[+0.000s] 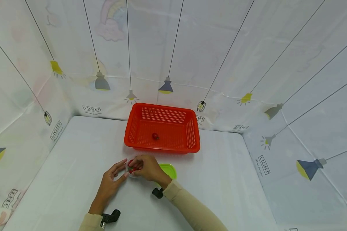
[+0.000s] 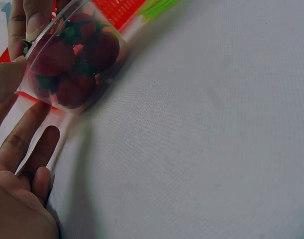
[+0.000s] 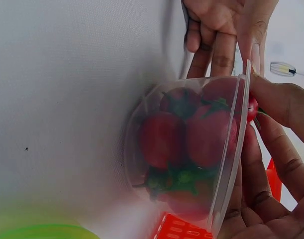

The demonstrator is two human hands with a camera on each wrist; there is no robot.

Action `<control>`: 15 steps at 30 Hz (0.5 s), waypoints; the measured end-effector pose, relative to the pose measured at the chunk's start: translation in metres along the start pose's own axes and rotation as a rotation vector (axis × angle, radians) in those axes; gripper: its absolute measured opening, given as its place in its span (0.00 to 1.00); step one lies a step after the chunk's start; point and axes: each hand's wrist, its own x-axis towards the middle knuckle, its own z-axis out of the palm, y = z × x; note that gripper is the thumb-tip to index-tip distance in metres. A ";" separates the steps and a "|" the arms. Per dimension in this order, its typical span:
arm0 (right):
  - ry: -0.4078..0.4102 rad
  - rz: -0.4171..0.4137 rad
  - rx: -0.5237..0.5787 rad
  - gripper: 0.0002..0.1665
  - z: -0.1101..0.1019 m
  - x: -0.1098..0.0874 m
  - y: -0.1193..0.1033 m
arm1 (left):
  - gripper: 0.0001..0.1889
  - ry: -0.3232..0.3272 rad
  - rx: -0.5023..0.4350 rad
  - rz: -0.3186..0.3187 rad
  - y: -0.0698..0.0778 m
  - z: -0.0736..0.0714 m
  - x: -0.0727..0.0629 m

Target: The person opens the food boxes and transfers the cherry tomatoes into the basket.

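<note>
Clearly, a cup (image 3: 229, 167) sits between left hand (image 1: 110, 183), half-spread against it, and right hand (image 1: 149, 168), pinching a tomato (image 3: 252, 109).

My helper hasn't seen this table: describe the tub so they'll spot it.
Find the red basket on the white table. In front, between left hand and right hand, sits the tub. Unlike the basket, it's see-through, showing red tomatoes inside.
</note>
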 end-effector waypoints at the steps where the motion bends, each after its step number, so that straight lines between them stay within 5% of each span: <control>1: 0.001 -0.001 -0.005 0.16 0.000 0.000 0.000 | 0.31 0.000 -0.003 0.000 0.000 0.000 0.000; 15: -0.035 0.036 0.036 0.15 -0.002 -0.001 0.001 | 0.31 0.004 -0.002 -0.007 -0.002 0.000 0.000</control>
